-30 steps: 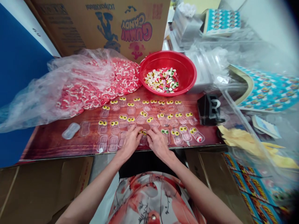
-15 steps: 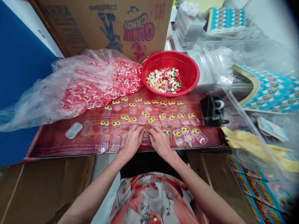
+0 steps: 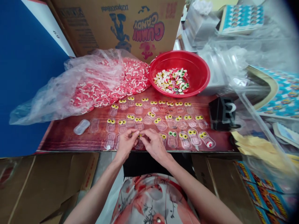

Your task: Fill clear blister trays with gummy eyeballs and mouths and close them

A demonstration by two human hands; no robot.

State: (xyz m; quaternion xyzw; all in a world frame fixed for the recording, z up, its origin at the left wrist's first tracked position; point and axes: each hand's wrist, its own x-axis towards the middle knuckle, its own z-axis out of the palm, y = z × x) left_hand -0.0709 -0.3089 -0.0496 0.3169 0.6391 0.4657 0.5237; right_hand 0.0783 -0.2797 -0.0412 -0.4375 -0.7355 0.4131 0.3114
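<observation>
At table edge, left hand [image 3: 126, 143] and right hand [image 3: 153, 145] fingertips pinched together on small yellow candy [image 3: 139, 135].

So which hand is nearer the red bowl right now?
Right. The right hand sits below the red bowl, toward its left side; the left hand is farther left, beside it.

blue wall [image 3: 23, 77] beside a reddish wooden table [image 3: 65, 140].

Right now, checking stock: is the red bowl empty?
No, the red bowl holds a pile of eye-shaped gummy candies.
</observation>
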